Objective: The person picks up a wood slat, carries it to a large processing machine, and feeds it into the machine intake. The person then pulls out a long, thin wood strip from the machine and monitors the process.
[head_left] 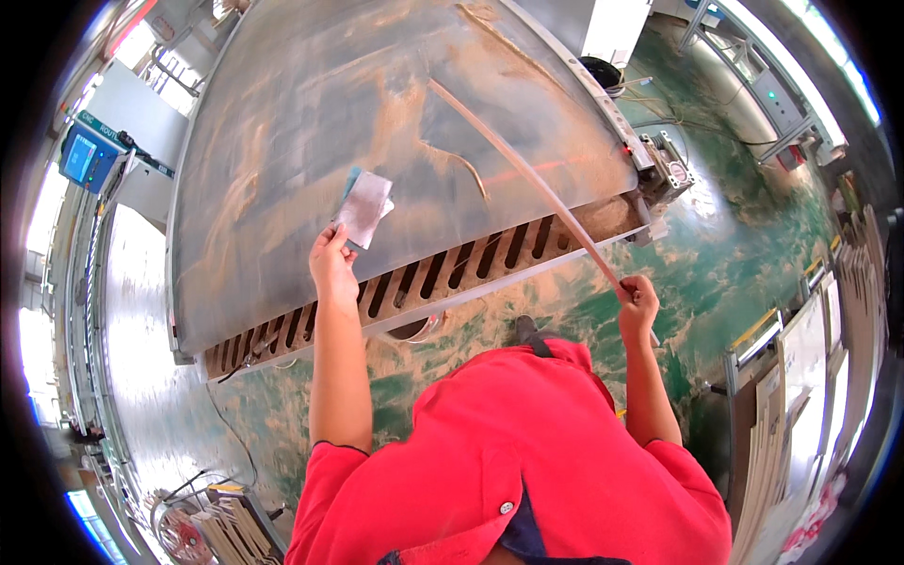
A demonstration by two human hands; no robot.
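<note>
My left hand [334, 262] pinches a few small thin sheets [363, 209], greyish-white on top with a bluish one behind, by their lower edge. They are held over the near part of a large grey machine bed [301, 122] dusted with tan sawdust. A long, thin, pinkish-brown strip [527, 174] is gripped near its close end by my right hand [638, 306], fingers closed round it. From there the strip slants up and away to the left, across the bed's near edge. Whether its far end touches the bed I cannot tell.
A slotted ledge [405, 282] runs along the bed's near edge. At left is a blue control panel [89, 157] with a lit screen. Boards [800, 377] lean at the right, and more panels [231, 527] stand lower left. Sawdust covers the green floor [490, 320].
</note>
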